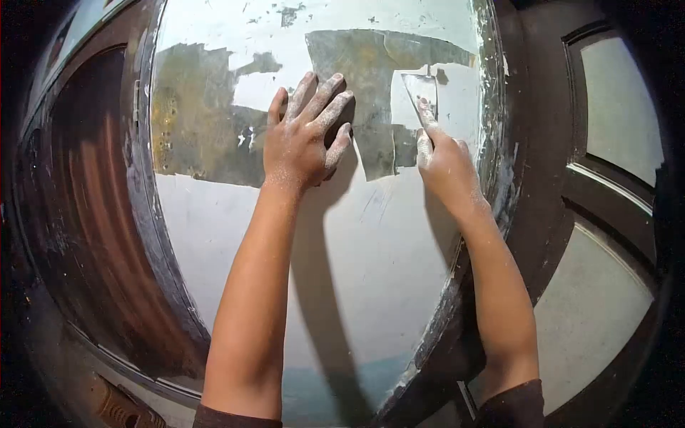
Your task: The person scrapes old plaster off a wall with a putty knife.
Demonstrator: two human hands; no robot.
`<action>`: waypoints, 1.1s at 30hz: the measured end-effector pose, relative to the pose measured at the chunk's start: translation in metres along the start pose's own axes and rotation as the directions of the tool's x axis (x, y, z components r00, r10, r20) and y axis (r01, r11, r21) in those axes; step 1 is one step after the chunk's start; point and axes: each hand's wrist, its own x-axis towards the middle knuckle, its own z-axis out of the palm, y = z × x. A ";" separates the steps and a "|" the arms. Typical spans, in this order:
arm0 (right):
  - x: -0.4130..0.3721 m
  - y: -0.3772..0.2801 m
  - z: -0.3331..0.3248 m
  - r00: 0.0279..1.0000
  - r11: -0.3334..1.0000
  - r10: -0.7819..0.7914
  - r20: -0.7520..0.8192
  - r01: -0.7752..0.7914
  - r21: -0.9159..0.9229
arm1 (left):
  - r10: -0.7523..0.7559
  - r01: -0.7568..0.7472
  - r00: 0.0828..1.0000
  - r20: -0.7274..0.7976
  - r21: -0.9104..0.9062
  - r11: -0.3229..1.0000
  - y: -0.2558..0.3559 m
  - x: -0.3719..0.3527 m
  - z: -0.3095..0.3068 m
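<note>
My left hand (303, 135), dusted with white powder, leans on the wall panel (342, 235) with its fingers spread. It lies over the border between white paint and a bare grey-brown patch (207, 114). In my right hand (446, 160) is a putty knife (422, 91), its flat blade angled up and to the left against the panel. The index finger stretches along the blade, and the palm hides most of the handle. White paint surrounds the blade, next to another stripped strip (357, 78). Both hands cast shadows on the panel.
Dark wooden trim with flaked white paint (491, 107) edges the panel on the right. Beyond it stands a dark door with pale panes (621, 100). A dark brown panel (93, 200) fills the left side. A brown object (121, 406) lies at lower left.
</note>
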 end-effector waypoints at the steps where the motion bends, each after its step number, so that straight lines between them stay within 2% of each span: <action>1: -0.005 -0.001 0.000 1.000 0.999 -0.005 -0.011 0.005 0.035 | 0.000 0.000 1.000 -0.003 -0.005 1.000 0.000 -0.001 0.000; 4: -0.038 -0.001 0.009 1.000 0.997 0.024 0.019 -0.025 0.077 | 0.002 -0.003 1.000 -0.028 -0.017 1.000 -0.001 -0.002 0.003; 6: -0.046 -0.003 0.013 0.999 0.999 0.035 0.032 -0.036 0.038 | -0.005 0.005 1.000 -0.019 -0.005 1.000 0.001 -0.001 0.002; 8: -0.028 -0.001 0.005 0.994 0.995 0.081 0.073 -0.085 0.061 | 0.000 0.000 1.000 -0.015 0.009 1.000 0.000 -0.003 0.003; 10: 0.004 0.006 0.001 1.000 0.999 0.016 -0.023 -0.017 -0.029 | 0.008 -0.009 1.000 -0.030 -0.012 1.000 -0.002 -0.002 0.004; 12: 0.009 0.009 0.000 1.000 0.996 0.005 -0.016 -0.006 -0.087 | 0.017 -0.017 1.000 -0.006 0.018 1.000 -0.001 -0.001 0.001; 14: -0.014 0.002 0.001 0.995 0.999 0.007 -0.097 -0.002 0.052 | 0.020 -0.020 1.000 -0.013 0.015 1.000 -0.001 -0.001 0.002; 15: -0.029 0.002 0.005 0.996 0.996 0.083 0.029 -0.084 0.025 | 0.017 -0.017 1.000 -0.023 0.014 1.000 0.000 -0.001 0.002; 16: -0.043 0.009 0.017 0.999 0.996 0.050 0.006 -0.050 0.070 | 0.020 -0.020 1.000 -0.016 0.016 1.000 -0.001 0.000 0.001; 18: -0.053 0.008 0.020 0.996 0.997 0.082 0.024 -0.082 -0.003 | 0.014 -0.013 1.000 -0.018 0.030 0.999 0.000 0.000 0.001; 22: -0.005 0.008 0.007 0.996 0.996 0.082 -0.029 -0.083 -0.039 | 0.020 -0.021 1.000 0.011 0.023 1.000 -0.004 0.001 -0.002; 23: -0.001 0.002 0.002 0.995 0.994 0.092 -0.042 -0.089 0.064 | 0.018 -0.018 1.000 0.014 0.022 1.000 -0.002 0.002 -0.003; 24: -0.003 0.003 0.003 0.994 0.994 0.092 -0.050 -0.089 0.071 | 0.016 -0.016 1.000 0.021 0.024 1.000 -0.002 0.001 -0.003; 26: -0.021 0.009 0.014 0.990 0.982 0.016 -0.144 0.012 0.191 | 0.027 -0.027 1.000 0.015 0.009 1.000 -0.003 -0.002 -0.004; 28: -0.045 0.015 0.028 0.994 0.992 0.044 -0.102 -0.031 0.123 | 0.012 -0.012 1.000 0.026 -0.013 1.000 -0.001 0.000 -0.007; 30: -0.047 0.009 0.027 0.990 0.987 0.028 -0.140 -0.005 0.161 | 0.015 -0.015 1.000 0.000 0.015 1.000 -0.002 0.001 -0.004; 31: -0.038 0.009 0.021 0.994 0.976 0.083 -0.076 -0.065 0.209 | 0.014 -0.014 1.000 0.003 0.008 1.000 -0.002 0.000 -0.002; 33: -0.014 0.002 0.005 0.994 0.984 0.070 -0.081 -0.055 0.171 | 0.012 -0.012 1.000 0.022 -0.004 1.000 0.000 -0.001 -0.005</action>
